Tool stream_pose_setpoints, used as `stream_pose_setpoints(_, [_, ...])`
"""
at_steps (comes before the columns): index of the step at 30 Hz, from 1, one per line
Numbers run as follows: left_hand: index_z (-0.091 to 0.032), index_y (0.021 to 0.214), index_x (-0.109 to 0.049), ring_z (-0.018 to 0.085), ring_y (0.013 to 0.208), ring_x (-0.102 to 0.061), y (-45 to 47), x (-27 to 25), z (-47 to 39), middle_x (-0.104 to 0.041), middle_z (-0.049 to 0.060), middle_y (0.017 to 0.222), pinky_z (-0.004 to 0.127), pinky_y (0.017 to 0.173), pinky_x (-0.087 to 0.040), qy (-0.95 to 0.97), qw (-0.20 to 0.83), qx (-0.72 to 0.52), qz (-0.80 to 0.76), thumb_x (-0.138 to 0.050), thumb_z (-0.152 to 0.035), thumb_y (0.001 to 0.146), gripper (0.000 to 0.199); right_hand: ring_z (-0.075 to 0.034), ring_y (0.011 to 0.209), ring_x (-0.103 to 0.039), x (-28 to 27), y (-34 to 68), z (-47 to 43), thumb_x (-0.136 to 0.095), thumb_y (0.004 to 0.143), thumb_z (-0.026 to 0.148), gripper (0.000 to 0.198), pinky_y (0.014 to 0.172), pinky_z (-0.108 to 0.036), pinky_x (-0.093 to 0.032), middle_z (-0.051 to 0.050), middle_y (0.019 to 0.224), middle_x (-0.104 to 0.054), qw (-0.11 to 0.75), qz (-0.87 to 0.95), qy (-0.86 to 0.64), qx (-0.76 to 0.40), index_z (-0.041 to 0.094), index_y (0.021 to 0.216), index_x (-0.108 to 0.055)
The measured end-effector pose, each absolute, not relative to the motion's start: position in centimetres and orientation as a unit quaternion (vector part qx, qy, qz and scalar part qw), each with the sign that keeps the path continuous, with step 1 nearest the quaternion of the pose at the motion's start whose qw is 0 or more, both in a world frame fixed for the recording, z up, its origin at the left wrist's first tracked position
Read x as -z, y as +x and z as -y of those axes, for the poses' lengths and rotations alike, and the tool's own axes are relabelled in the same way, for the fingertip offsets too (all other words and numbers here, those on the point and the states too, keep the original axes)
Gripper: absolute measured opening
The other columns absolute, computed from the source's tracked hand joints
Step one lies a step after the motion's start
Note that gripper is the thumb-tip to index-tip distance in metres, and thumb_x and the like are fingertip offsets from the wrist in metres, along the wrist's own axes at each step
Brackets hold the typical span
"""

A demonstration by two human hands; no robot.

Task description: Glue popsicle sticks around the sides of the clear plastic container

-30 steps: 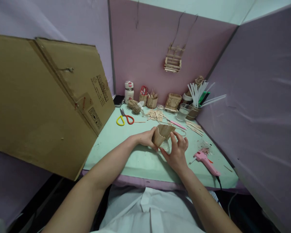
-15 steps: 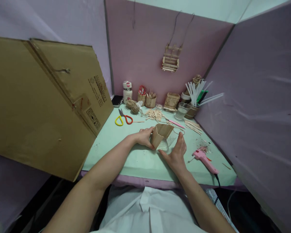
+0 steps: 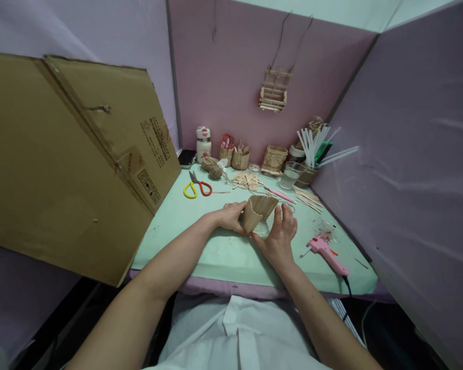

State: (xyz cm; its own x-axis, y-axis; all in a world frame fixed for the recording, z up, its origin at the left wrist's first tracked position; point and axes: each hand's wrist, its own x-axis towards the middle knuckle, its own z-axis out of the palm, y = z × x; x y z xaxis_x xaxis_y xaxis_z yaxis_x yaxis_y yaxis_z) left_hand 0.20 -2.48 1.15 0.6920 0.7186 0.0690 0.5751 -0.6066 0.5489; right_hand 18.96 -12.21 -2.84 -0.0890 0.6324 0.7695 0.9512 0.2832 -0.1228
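In front of me on the table stands a clear plastic container [image 3: 263,227], its left and far sides covered by a row of upright wooden craft sticks [image 3: 251,216]. My left hand [image 3: 231,216] wraps round the stick-covered left side, thumb low at the front. My right hand [image 3: 280,234] curves about the bare right side, its thumb near the front bottom corner and its fingers raised along the edge. That hand hides part of the clear wall. Just behind it lies a loop of twine [image 3: 287,206].
A pink glue gun [image 3: 327,254] lies at the right with its cord off the edge. Scissors [image 3: 197,186], twine balls [image 3: 213,168], loose sticks [image 3: 246,181], a pink pen-like tool [image 3: 281,195] and a water cup [image 3: 289,177] lie farther back. A cardboard sheet [image 3: 81,169] leans at left.
My right hand has come in closer to the container, its fingers now more bent against the right side. My left hand keeps its grip. The camera view shifts slightly.
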Motion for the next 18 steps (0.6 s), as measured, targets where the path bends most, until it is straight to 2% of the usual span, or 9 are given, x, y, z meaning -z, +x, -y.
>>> stream_pose_setpoints(9, [-0.023, 0.133, -0.046, 0.035, 0.113, -0.058, 0.2, -1.1, 2.5, -0.061, 0.01, 0.124, 0.043, 0.097, -0.042, 0.886, 0.247, -0.142, -0.365, -0.083, -0.055, 0.051, 0.095, -0.038, 0.146, -0.018, 0.5, 19.4, 12.2, -0.056, 0.086, 0.047, 0.092, 0.11, -0.064, -0.021, -0.026, 0.154, -0.023, 0.378, 0.71, -0.541, 0.244, 0.016, 0.155, -0.004])
stream_pose_setpoints(18, [-0.023, 0.136, -0.044, 0.036, 0.117, -0.056, 0.2, -1.3, 2.6, -0.06, 0.009, 0.127, 0.042, 0.098, -0.042, 0.883, 0.259, -0.144, -0.365, -0.084, -0.051, 0.052, 0.098, -0.038, 0.144, -0.022, -1.7, 19.4, 12.1, -0.056, 0.087, 0.051, 0.089, 0.111, -0.062, -0.019, -0.024, 0.154, -0.023, 0.405, 0.708, -0.518, 0.259, 0.017, 0.155, -0.009])
